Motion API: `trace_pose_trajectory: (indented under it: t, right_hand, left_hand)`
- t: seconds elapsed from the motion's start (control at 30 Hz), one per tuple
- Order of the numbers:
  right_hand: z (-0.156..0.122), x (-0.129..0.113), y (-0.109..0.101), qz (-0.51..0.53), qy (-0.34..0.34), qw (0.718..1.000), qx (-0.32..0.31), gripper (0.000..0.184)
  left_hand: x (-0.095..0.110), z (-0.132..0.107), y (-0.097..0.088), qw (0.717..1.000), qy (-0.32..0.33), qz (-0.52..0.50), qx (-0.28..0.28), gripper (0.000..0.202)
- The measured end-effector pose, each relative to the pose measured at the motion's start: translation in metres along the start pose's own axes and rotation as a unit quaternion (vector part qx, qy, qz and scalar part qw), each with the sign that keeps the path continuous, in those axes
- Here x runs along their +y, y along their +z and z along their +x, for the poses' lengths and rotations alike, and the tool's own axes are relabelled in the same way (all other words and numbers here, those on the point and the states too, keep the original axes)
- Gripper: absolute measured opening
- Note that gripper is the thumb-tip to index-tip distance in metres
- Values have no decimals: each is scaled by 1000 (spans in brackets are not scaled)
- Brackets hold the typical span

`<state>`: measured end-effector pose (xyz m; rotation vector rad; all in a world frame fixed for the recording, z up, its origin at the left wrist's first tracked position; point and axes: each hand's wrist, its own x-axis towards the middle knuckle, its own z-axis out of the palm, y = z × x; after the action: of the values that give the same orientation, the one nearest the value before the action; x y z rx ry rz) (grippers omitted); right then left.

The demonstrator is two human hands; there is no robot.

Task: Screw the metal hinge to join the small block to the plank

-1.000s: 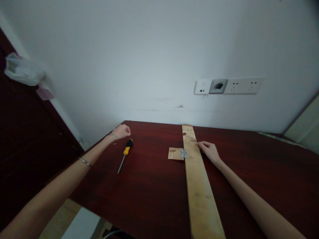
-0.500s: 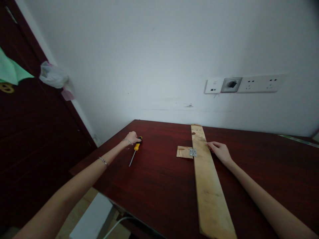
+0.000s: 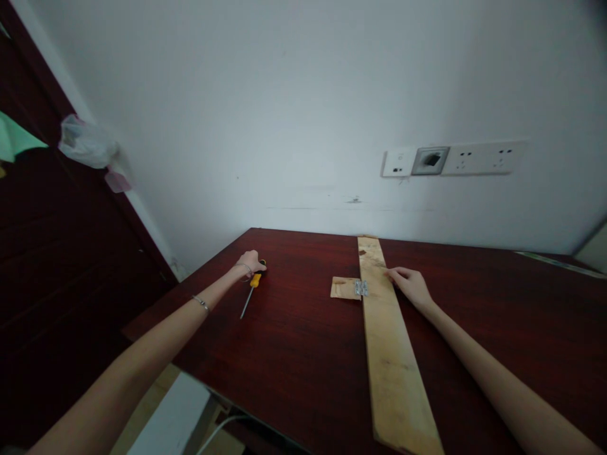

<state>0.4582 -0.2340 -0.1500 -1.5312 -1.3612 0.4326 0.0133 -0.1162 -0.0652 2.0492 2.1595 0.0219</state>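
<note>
Hinge spans plank and block; left hand at screwdriver

Hinge (image 3: 361, 288), metal, lies across the seam between a long plank (image 3: 393, 354) and a small wooden block (image 3: 344, 287), right of the table's middle. Block sits left of plank, edges meeting. Plank runs near to far, its far end close to the wall (image 3: 284, 114).

Progress, as judged: hinge is in position over both pieces; whether any screws are driven is too small to tell. Screwdriver (image 3: 255, 280) appears to lie on the table, not yet at the hinge.

Right hand (image 3: 411, 285): fingers drawn narrow, tips at plank's right edge, just right of hinge; cannot tell whether they pinch it. Left hand (image 3: 249, 260): fingers curled over the screwdriver's black handle, far left; cannot tell if the grip is closed. Shaft points near.

Farther out: dark red table (image 3: 303, 366); socket panels (image 3: 474, 159) on the wall, far right; pale plastic bag (image 3: 88, 144) by the door (image 3: 47, 221), left.
</note>
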Motion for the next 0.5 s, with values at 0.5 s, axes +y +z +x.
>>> trace_pose_trajectory:
  t: [0.5]
  right_hand:
    - [0, -2, 0, 16, -1, 1000, -8, 33]
  left_hand:
    - [2, 5, -9, 998, 7, -50, -35, 20]
